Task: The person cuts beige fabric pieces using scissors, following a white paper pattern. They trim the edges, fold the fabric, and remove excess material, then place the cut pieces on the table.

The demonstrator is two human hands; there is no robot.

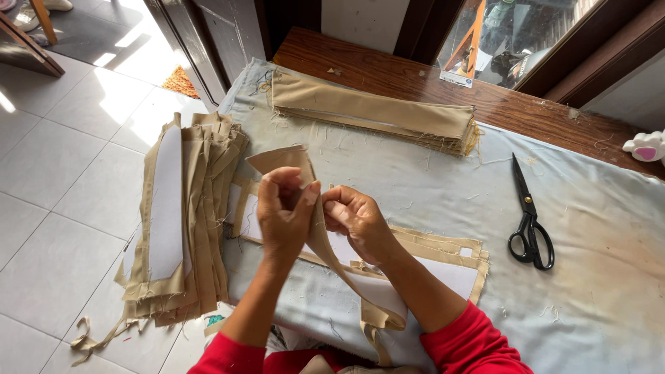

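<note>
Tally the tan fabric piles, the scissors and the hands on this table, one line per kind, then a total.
Tan fabric piles: 3 (left edge pile, far strip stack, pile under the hands)
Held fabric piece: 1
Black scissors: 1
Hands: 2 (left hand, right hand)
Total: 7

Home sewing or tailoring workroom. Central landmark: work table (596,291) covered with a pale, thread-strewn cloth. On its far side, a stack of folded tan fabric strips (374,114); toward its right, black scissors (530,221); hanging over its left edge, cut tan pieces with white lining (176,221). Beyond the table, a wooden sill (388,73) and window; left of it, white floor tiles (48,166).
</note>
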